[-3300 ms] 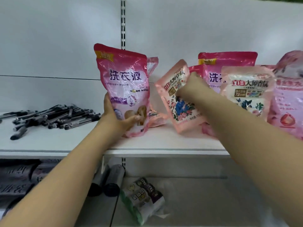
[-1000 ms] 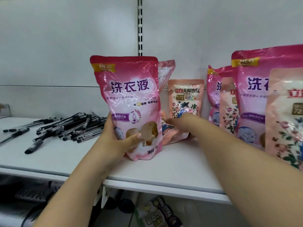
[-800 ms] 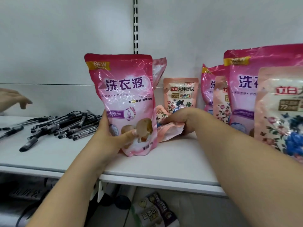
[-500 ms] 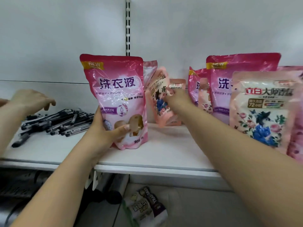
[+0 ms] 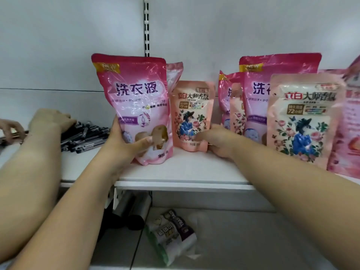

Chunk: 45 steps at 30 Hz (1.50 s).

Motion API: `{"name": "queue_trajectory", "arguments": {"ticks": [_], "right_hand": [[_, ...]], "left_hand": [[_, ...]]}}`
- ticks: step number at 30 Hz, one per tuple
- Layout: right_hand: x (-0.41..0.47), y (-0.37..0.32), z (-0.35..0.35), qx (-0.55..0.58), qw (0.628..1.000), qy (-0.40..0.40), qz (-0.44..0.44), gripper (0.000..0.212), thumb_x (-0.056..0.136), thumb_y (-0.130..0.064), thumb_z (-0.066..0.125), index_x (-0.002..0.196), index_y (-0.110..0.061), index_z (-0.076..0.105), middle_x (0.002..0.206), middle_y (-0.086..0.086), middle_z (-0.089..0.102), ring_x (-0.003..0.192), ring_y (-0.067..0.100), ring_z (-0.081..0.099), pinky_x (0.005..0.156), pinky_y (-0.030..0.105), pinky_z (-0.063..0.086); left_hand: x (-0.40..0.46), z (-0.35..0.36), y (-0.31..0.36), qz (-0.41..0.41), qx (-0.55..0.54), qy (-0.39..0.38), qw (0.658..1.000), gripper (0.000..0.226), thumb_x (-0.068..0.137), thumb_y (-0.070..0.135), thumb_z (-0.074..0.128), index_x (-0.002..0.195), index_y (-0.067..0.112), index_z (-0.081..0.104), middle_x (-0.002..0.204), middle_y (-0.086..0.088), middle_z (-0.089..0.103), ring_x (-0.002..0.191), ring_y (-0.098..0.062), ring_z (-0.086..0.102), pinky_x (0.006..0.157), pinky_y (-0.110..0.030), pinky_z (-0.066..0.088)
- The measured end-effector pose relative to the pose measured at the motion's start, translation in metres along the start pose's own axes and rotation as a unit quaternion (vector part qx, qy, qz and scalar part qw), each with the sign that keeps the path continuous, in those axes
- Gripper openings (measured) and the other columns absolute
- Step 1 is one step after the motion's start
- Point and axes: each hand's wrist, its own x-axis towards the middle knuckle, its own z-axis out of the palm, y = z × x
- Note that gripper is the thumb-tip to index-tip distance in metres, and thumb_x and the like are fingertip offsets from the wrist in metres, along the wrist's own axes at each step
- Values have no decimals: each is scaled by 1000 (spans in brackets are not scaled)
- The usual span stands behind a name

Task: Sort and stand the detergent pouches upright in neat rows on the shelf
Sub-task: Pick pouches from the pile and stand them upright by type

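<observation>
Two hands ours | left hand (image 5: 124, 145) grips upright pink pouch (image 5: 136, 106) | right hand (image 5: 216, 141) pinches small peach pouch (image 5: 192, 115) (standing beside) | white shelf (image 5: 194, 172), white wall panel (image 5: 233, 26).

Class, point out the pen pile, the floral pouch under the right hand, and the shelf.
pen pile (image 5: 85, 136), head view, middle pens
floral pouch (image 5: 191, 106), head view, front label
shelf (image 5: 187, 185), head view, front edge

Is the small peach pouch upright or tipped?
Upright: the small peach pouch stands on its base on the shelf, label facing forward, right hand at its bottom.
</observation>
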Motion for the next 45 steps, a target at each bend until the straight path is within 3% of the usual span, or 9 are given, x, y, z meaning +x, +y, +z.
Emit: {"name": "queue_trajectory", "arguments": {"ticks": [7, 12, 25, 30, 32, 36, 40, 43, 45], "right_hand": [[15, 7, -12, -55, 997, 60, -8, 41, 75, 8, 66, 112, -7, 57, 118, 13, 62, 110, 30, 57, 99, 45, 44], [19, 6, -10, -168, 980, 104, 26, 99, 73, -31, 76, 146, -14, 10, 144, 16, 35, 128, 35, 37, 107, 46, 34], [6, 2, -7, -304, 945, 113, 36, 92, 88, -26, 60, 146, -6, -8, 149, 20, 23, 131, 34, 35, 107, 39, 31], [-30, -17, 3, -238, 946, 168, -139, 83, 86, -45, 57, 146, -11, 11, 147, 13, 31, 129, 28, 36, 100, 37, 35], [-54, -24, 20, -111, 962, 77, -236, 77, 85, -50, 53, 146, -19, 16, 147, 6, 33, 132, 24, 34, 102, 38, 31], [-66, -26, 49, 18, 983, -28, -179, 87, 79, -41, 65, 147, -25, 14, 147, 2, 34, 133, 24, 35, 109, 43, 30], [-65, -27, 32, 62, 985, -41, -153, 56, 74, -24, 72, 126, -16, 52, 106, -2, 64, 93, 14, 59, 72, 25, 48], [-63, -23, 17, 90, 982, -21, -163, 21, 75, -15, 72, 94, -18, 64, 88, -1, 69, 84, 18, 64, 68, 28, 50], [-60, -20, 8, 107, 978, 12, -178, 23, 77, -12, 70, 98, -17, 62, 91, 0, 70, 85, 17, 65, 68, 27, 50]], "left_hand": [[-1, 1, 0, 6, 3, 2, 1000, 69, 72, 3, 69, 128, 25, 36, 102, 13, 58, 92, -2, 57, 69, -15, 47], [1, 0, -2, 12, -2, -6, 1000, 74, 72, 2, 70, 133, 24, 34, 107, 13, 59, 93, 0, 57, 67, -12, 50], [8, -6, -9, -47, -1, 21, 999, 88, 66, 9, 77, 140, 16, 29, 123, -4, 56, 109, -21, 57, 91, -37, 48], [7, -6, -7, -51, 29, -21, 998, 71, 68, 10, 76, 129, 12, 41, 115, -7, 63, 96, -20, 64, 64, -24, 56], [6, -3, -3, -33, 79, -45, 995, 69, 68, 15, 78, 128, 15, 42, 112, -4, 64, 96, -19, 65, 73, -30, 57], [-4, 6, 7, 6, 153, -100, 983, 56, 74, 18, 75, 121, 22, 44, 103, 6, 66, 91, -7, 64, 79, -26, 55], [-15, 15, 12, 14, 154, -129, 979, 51, 76, 15, 72, 113, 30, 41, 98, 15, 61, 84, 6, 59, 63, -6, 49], [-15, 27, 15, -7, 170, -137, 976, 65, 73, 22, 75, 125, 26, 36, 115, 5, 61, 97, -7, 61, 79, -20, 54], [-11, 39, 16, -13, 213, -133, 968, 84, 72, 34, 75, 137, 22, 25, 128, 3, 54, 108, -15, 56, 95, -31, 46]]}}
